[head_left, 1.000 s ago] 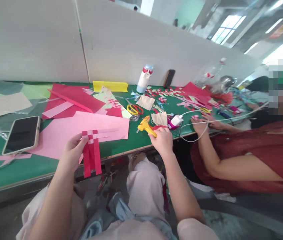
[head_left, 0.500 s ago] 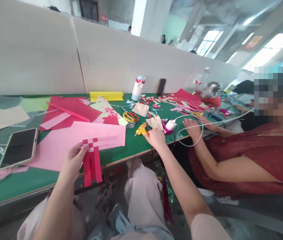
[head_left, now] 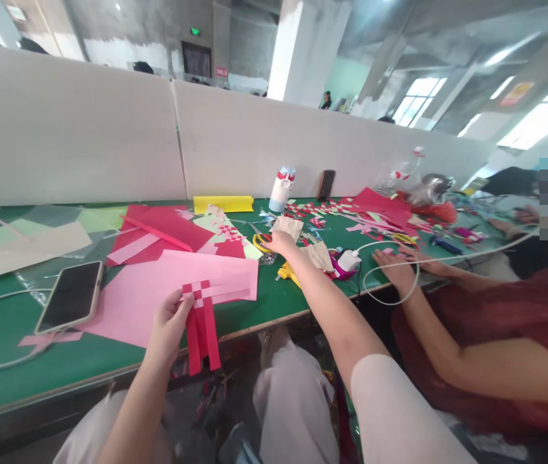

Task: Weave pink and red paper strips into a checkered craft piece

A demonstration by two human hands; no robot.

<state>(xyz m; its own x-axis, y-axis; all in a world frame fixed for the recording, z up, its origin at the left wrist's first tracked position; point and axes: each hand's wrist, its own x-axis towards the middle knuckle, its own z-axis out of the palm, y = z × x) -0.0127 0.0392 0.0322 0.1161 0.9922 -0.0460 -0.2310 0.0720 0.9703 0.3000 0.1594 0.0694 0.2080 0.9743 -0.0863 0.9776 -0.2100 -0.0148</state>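
My left hand [head_left: 170, 322] is closed on a small weave of red and pink paper strips [head_left: 201, 316], held just over the near edge of the green table [head_left: 61, 367]. The red strips hang down below the edge. My right arm reaches out across the table. My right hand [head_left: 281, 243] rests at the yellow and red handled scissors [head_left: 257, 242], and its fingers are hidden behind its back. A yellow glue gun [head_left: 287, 274] lies under my forearm, partly covered.
A phone [head_left: 71, 296] on a cable lies left, beside a pink sheet [head_left: 148, 290] and red sheets [head_left: 158, 229]. A white bottle [head_left: 281, 190], a yellow fold [head_left: 223, 203] and a dark phone [head_left: 326, 185] stand by the partition. A co-worker's hand [head_left: 397, 267] rests near a white charger [head_left: 350, 260].
My right hand has let go of the yellow glue gun and moved farther out to the scissors. My left hand still holds the weave. The view has tilted upward.
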